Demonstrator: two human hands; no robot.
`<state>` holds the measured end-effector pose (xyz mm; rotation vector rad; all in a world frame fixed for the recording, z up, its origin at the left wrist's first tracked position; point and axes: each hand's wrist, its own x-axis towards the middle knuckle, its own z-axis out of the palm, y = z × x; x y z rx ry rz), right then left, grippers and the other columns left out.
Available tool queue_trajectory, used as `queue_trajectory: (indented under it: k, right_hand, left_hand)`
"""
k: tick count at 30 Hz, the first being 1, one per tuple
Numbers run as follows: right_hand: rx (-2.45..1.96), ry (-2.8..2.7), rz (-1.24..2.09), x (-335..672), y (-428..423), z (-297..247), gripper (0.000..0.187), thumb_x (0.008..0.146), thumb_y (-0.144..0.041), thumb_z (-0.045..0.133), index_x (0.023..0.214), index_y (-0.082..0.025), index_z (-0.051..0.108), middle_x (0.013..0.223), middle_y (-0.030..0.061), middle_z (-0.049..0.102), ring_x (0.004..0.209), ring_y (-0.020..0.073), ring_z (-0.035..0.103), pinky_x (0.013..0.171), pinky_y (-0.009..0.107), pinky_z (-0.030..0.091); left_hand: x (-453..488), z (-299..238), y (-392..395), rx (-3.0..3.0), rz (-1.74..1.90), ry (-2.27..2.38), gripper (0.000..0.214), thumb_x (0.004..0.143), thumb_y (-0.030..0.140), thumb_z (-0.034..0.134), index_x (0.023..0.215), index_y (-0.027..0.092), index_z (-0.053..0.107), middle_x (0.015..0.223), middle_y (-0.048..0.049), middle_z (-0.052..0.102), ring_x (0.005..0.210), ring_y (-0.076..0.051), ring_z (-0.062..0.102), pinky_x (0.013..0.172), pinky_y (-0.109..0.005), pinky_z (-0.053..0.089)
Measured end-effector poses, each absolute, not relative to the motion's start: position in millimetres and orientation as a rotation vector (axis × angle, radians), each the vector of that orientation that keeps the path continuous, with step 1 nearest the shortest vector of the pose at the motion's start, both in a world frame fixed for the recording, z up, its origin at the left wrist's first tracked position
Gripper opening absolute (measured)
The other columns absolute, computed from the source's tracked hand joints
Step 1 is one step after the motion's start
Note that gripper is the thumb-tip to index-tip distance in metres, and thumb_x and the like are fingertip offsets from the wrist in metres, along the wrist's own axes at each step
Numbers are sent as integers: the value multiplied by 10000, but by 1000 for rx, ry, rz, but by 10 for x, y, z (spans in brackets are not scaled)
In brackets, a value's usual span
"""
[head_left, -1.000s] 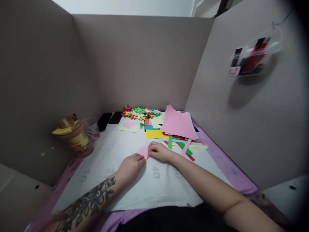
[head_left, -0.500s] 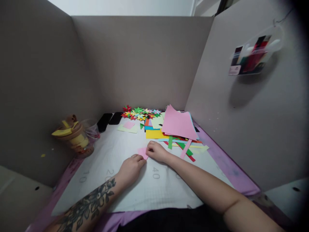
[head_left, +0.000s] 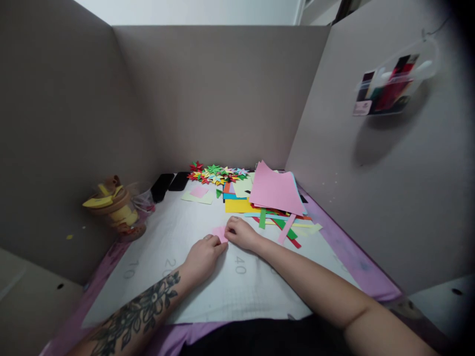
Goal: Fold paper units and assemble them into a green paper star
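On white sheet (head_left: 267, 299) — left hand (head_left: 203, 255), right hand (head_left: 240, 233) touching pink paper (head_left: 219, 232).

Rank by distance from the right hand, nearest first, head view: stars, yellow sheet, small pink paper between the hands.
From the right hand:
1. Pink paper: at its fingers, on the left side.
2. Yellow sheet: just beyond the hand, farther up the table.
3. Stars: heaped at the back, beyond the yellow sheet and to its left.

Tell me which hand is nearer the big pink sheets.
Right. The right hand is in front and left of the pink sheets; the left hand lies farther left.
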<state>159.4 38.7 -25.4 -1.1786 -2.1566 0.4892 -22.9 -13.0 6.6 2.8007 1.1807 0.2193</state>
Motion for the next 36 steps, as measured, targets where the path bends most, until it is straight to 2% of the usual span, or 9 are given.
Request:
queue_trajectory:
  k: [8, 12, 15, 17, 19, 23, 27, 36]
  right_hand:
    - [-1242, -2178, 460, 1577, 352, -239, 61, 710, -142, 609, 698, -173, 558, 783, 19, 517, 811, 155, 461, 728, 268, 373]
    - [-1374, -2160, 356, 1634, 330, -204, 283, 632, -277, 711, 827, -187, 527, 856, 26, 498, 859, 187, 432, 739, 303, 369]
    - [-1543, -2080, 202, 1702, 341, -173, 296, 644, -333, 703, 833, -192, 525, 900, 48, 497, 908, 226, 415, 779, 366, 360]
    - [-1568, -2017, 162, 1742, 352, -163, 253, 675, -294, 677, 857, -190, 534, 920, 62, 505, 924, 234, 420, 798, 387, 363]
    - [-1431, -2030, 195, 1771, 349, -162, 161, 732, -178, 596, 887, -186, 553, 924, 65, 531, 923, 213, 446, 816, 371, 377]
    - [-933, -2314, 341, 1798, 286, -169, 331, 699, 22, 456, 887, -193, 623, 886, 45, 622, 887, 164, 511, 814, 295, 417]
    - [-802, -2462, 318, 1795, 226, -154, 383, 661, 27, 468, 910, -190, 660, 929, 54, 662, 885, 173, 546, 798, 296, 444]
    - [-750, -2526, 301, 1776, 202, -135, 352, 725, -26, 474, 964, -195, 671, 992, 53, 669, 923, 166, 572, 824, 284, 452]
  left_hand:
    - [-193, 96, -151, 2913, 125, 1195, 268, 865, 191, 398, 1052, 212, 588, 861, -58, 557, 840, -199, 484, 701, -298, 385]
    - [-192, 97, -148, 2923, 137, 1199, 264, 861, 177, 398, 1043, 198, 587, 846, -66, 552, 831, -200, 484, 699, -304, 391]
    - [-193, 103, -151, 2932, 150, 1172, 267, 866, 173, 387, 1044, 200, 584, 839, -69, 551, 836, -202, 487, 707, -308, 395]
    - [-189, 110, -162, 2931, 151, 1169, 245, 861, 170, 397, 1003, 194, 594, 837, -69, 550, 827, -200, 486, 708, -309, 398]
    - [-184, 107, -174, 2929, 156, 1175, 227, 854, 169, 409, 982, 191, 595, 846, -70, 553, 826, -199, 486, 712, -310, 401]
    - [-212, 67, -167, 2911, 203, 1206, 242, 847, 163, 425, 1031, 199, 580, 890, -67, 570, 850, -197, 493, 740, -315, 409]
    - [-309, 47, -89, 2869, 292, 1231, 237, 844, 161, 443, 1018, 212, 596, 916, -57, 578, 878, -190, 496, 762, -309, 407]
    - [-361, 81, 51, 2826, 427, 1171, 180, 843, 181, 476, 890, 220, 646, 896, -46, 613, 888, -182, 499, 756, -305, 394]
